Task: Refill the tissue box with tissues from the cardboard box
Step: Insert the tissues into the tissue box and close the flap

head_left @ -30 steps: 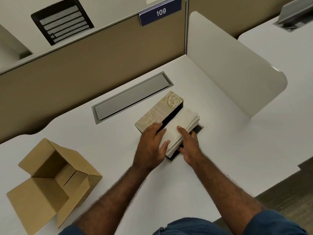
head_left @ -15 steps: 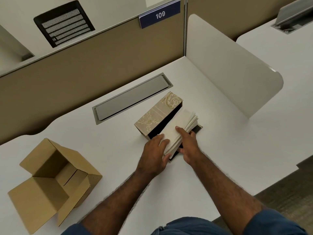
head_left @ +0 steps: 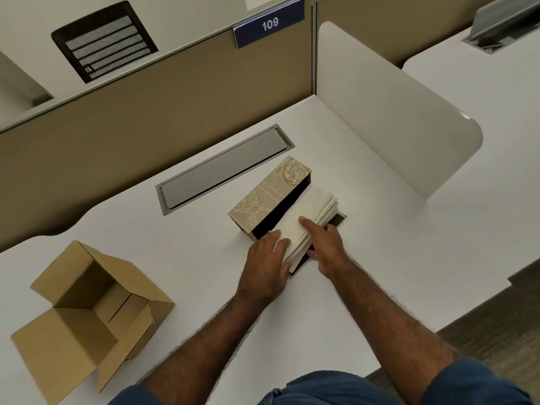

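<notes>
Seating the refill. The stack of white folded tissues [head_left: 306,220] lies partly in the dark tray of the beige, gold-patterned rectangular tissue box [head_left: 270,194], whose lid stands swung open on the far-left side; the stack sits tilted, its right edge raised above the tray rim. The left hand [head_left: 267,263] rests at the stack's near end, fingers lightly curled against the tissue edges. The right hand [head_left: 324,244] presses flat on top with fingers extended, thumb tucked at the near right edge; neither hand encloses the stack fully. The open brown corrugated cardboard box [head_left: 87,311] stands well apart on the near left of the white desk [head_left: 365,258] and appears empty, so the transfer seems complete. Judged remaining: levelling the stack in the tray and closing the lid. A grey metal cable hatch [head_left: 225,168] lies just beyond the tissue box; a white side partition [head_left: 394,112] stands to the right. Nothing obstructs the work.
</notes>
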### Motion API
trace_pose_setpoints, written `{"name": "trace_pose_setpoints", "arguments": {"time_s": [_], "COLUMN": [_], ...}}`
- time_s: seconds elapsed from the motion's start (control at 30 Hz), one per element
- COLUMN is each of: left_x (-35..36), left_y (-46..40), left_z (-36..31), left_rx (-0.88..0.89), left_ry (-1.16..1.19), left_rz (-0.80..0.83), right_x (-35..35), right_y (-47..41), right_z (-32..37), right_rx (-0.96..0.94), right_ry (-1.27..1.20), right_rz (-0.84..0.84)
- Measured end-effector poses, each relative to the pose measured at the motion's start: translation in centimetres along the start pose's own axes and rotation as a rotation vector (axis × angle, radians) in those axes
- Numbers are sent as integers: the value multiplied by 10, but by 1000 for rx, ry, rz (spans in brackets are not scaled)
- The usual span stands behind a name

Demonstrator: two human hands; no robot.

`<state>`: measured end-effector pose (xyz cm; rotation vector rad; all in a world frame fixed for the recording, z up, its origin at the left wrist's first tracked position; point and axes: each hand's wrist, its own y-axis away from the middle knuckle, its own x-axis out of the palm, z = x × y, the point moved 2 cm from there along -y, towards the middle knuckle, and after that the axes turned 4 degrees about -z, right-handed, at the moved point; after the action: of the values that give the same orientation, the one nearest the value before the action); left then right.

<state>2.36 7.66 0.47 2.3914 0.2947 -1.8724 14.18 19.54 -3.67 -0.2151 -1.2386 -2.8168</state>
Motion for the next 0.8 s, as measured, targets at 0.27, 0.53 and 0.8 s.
{"name": "trace_pose_setpoints", "arguments": {"time_s": [0.27, 0.53, 0.8], "left_x": [3, 5, 0], "left_y": [6, 6, 4], "left_z": [-6, -11, -10], "left_rx": [3, -29, -3], "left_ry": [-62, -51, -59], "left_rz": [21, 40, 21], "right_x": [-10, -9, -9], "right_y": [4, 4, 6], "right_z": [2, -1, 1], "right_rx": [28, 12, 13], "right_ry": [-62, -91, -77], "right_rz": [55, 36, 32]}}
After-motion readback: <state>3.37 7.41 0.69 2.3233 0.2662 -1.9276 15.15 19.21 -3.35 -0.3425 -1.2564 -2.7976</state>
